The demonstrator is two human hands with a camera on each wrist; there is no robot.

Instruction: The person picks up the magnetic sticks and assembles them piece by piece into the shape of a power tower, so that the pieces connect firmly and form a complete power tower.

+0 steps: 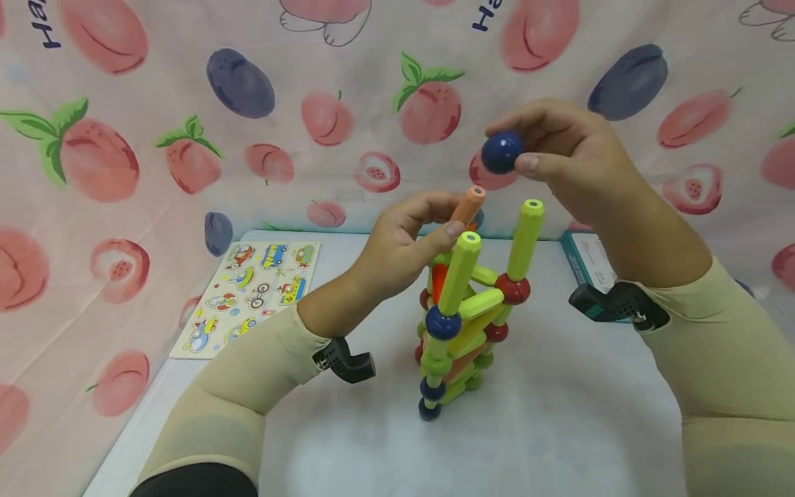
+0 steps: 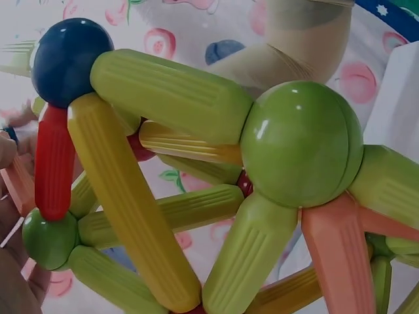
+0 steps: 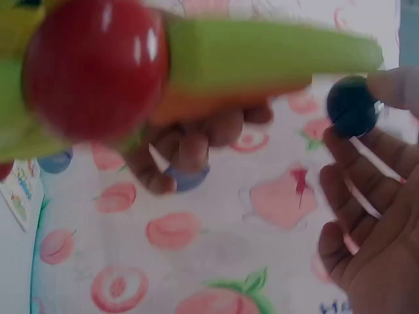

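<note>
My right hand (image 1: 577, 155) pinches a dark blue ball (image 1: 502, 152) between thumb and fingers, raised above the table. Lower down and to its left, my left hand (image 1: 404, 238) grips an orange rod (image 1: 468, 205), which slants upward at the top of a tower of rods and balls (image 1: 475, 333). Two light green rods, a nearer one (image 1: 460, 273) on a blue ball and a farther one (image 1: 526, 238) on a red ball (image 1: 512, 288), stand up from the tower. Close up in the left wrist view are a green ball (image 2: 301, 144) and a yellow rod (image 2: 131, 196). The orange rod's lower end is hidden.
A white board with vehicle pictures (image 1: 254, 293) lies at the table's back left. A teal and white box (image 1: 590, 259) sits at the back right, partly behind my right forearm. Fruit-print cloth (image 1: 373, 83) hangs behind the white tabletop (image 1: 546, 421).
</note>
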